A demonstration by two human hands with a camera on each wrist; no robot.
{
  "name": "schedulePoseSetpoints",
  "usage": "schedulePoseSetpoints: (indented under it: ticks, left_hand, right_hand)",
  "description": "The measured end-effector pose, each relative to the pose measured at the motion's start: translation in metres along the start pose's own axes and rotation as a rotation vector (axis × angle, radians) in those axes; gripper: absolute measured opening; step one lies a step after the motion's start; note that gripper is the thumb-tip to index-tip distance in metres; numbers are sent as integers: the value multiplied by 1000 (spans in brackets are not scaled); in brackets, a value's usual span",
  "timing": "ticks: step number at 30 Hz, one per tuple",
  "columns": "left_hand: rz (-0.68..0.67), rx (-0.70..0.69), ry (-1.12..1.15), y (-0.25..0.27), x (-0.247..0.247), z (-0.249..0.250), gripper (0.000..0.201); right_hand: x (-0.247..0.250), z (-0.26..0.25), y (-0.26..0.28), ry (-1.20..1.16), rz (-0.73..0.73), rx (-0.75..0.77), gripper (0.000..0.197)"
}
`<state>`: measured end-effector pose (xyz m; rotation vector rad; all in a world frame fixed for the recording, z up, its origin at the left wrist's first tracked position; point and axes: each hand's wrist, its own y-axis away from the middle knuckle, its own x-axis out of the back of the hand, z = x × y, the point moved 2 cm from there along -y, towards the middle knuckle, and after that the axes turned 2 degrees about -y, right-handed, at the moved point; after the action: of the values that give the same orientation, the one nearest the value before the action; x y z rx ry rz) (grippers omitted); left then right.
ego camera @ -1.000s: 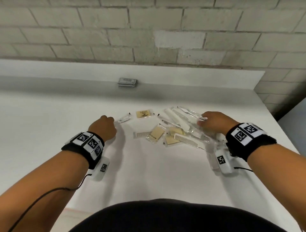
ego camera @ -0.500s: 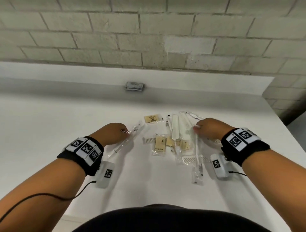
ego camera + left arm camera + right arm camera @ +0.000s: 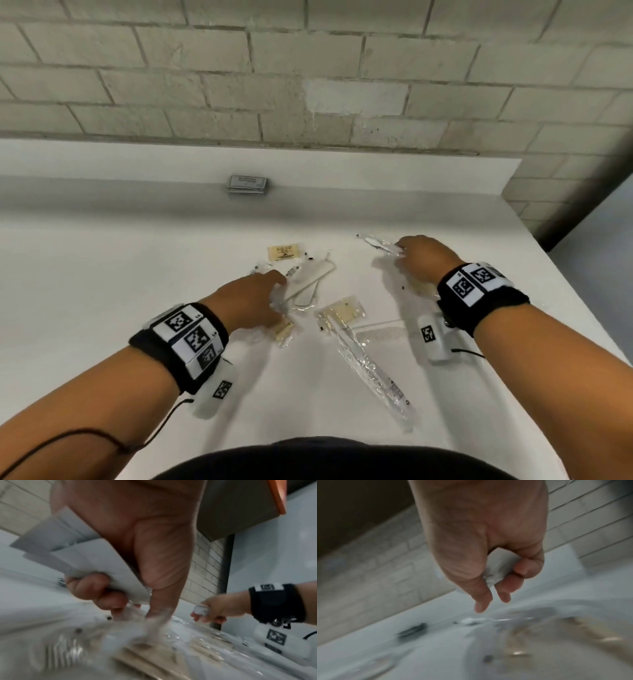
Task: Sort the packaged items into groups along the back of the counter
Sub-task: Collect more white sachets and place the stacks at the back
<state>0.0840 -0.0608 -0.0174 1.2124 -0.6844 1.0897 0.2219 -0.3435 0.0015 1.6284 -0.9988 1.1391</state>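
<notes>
Loose packaged items lie scattered mid-counter. My left hand [image 3: 274, 282] reaches into them and grips two long white packets [image 3: 310, 279]; the left wrist view shows my fingers [image 3: 89, 586] curled round the long white packets [image 3: 89, 559]. My right hand [image 3: 406, 251], farther back and to the right, holds a clear-wrapped packet [image 3: 378, 244]. In the blurred right wrist view that clear-wrapped packet [image 3: 498, 566] is bunched in its curled fingers [image 3: 525, 568]. A tan packet [image 3: 283, 251], a tan packet in clear wrap [image 3: 344, 310], a wrapped comb [image 3: 380, 332] and a long clear-wrapped toothbrush [image 3: 371, 370] lie between my hands.
A small stack of dark packets [image 3: 247, 184] sits against the raised back ledge [image 3: 376, 164] of the white counter [image 3: 102, 274]. A brick wall rises behind it. The counter's right edge [image 3: 561, 274] runs close to my right wrist.
My left hand moved right into the pile and took hold of the long white packets. My right hand shifted back and right with a clear-wrapped packet. The pile has spread apart.
</notes>
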Motion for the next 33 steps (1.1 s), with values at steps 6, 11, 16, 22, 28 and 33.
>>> schedulePoseSetpoints:
  ticks: [6,11,16,22,28,33]
  left_hand:
    - [37,162,40,4,14,-23,57]
    - [133,229,159,5,28,-45,44]
    - [181,322,-97,5,39,-54,53]
    - [207,111,-100,-20,20,16,44]
    - [105,-17,-122,-43,-8,69,18]
    - [129,-155,-83,-55,-9,85,6]
  right_hand:
    - [-10,23,-12,17,-48,-94,21]
    - [-8,-6,-15,-102,-128,50,17]
    - [5,-16,-15,-75,27,111,22]
    - [12,25,14,262,-305,-78,35]
    - [-5,64,49,6,-275,-149,23]
    - [16,102,65,-394,-35,-218,10]
